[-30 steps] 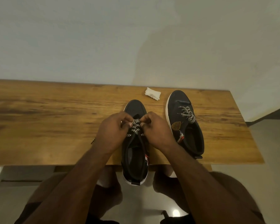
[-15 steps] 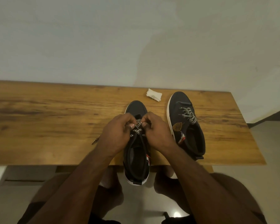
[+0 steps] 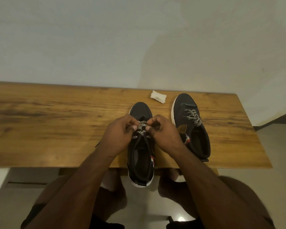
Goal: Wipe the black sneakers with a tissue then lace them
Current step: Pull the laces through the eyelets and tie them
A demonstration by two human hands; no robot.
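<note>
Table [image 3: 56, 129] — hands pinch lace [image 3: 141, 128].

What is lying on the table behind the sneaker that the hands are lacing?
A folded white tissue lies behind that sneaker, apart from its toe. Nothing else shows there.

Matt black cloth sneakers [image 3: 140, 111], woven laces [image 3: 141, 128]; grained wood table [image 3: 56, 123]; crumpled paper tissue [image 3: 158, 96].

I see bare wooden table [image 3: 48, 123] open to the left, while the second sneaker [image 3: 191, 124] and folded tissue [image 3: 158, 96] crowd the right side.
</note>
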